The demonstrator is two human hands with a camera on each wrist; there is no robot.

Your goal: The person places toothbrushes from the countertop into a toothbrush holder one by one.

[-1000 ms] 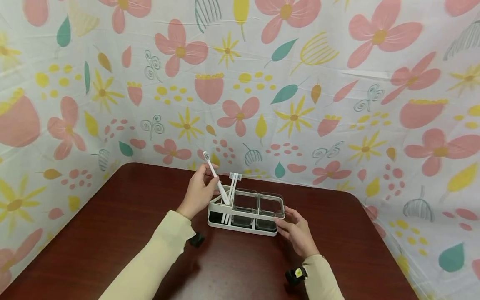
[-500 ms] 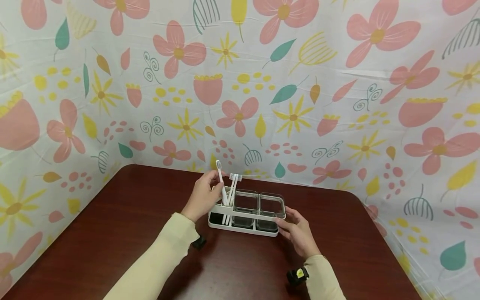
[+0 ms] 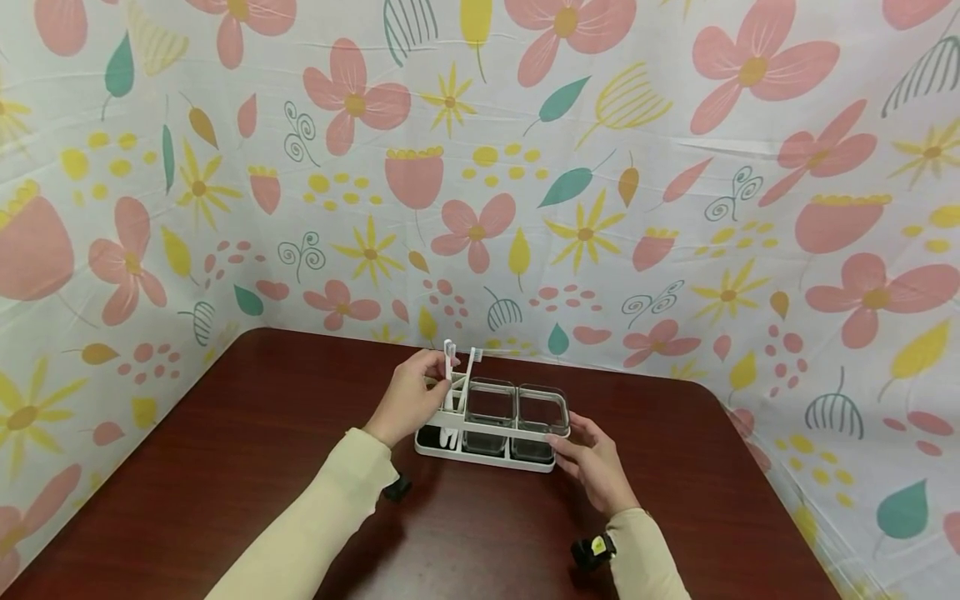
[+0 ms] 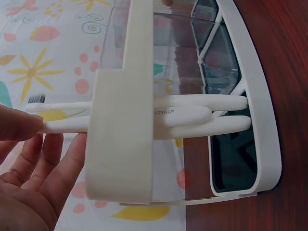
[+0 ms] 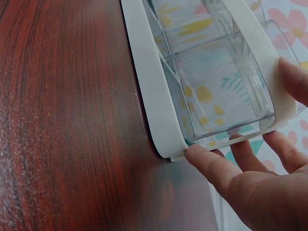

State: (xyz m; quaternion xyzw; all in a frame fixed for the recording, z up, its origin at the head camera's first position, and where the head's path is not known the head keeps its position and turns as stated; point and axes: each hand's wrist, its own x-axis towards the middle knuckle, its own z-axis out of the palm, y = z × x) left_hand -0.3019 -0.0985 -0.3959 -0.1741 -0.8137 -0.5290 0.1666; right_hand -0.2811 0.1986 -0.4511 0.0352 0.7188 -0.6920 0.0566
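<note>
A white two-tier toothbrush holder (image 3: 491,459) stands on the table with two clear cups (image 3: 543,408) in its middle and right sections. At its left section, my left hand (image 3: 408,398) pinches a white toothbrush (image 4: 65,126) between thumb and fingers. That toothbrush stands nearly upright, its handle through the top frame and its end above the base in the left wrist view. Other white toothbrushes (image 3: 470,367) stand close beside it. My right hand (image 3: 597,471) grips the holder's right end, thumb on the upper rim and fingers against the end in the right wrist view.
The dark red-brown wooden table (image 3: 510,542) extends around the holder on all sides. A white cloth with a flower print (image 3: 480,125) hangs behind the table and along its sides. A dark wrist device (image 3: 592,550) sits at my right cuff.
My left hand has shifted slightly right, and its toothbrush has gone from leaning left to nearly upright and sunk lower into the holder. The right hand keeps its grip.
</note>
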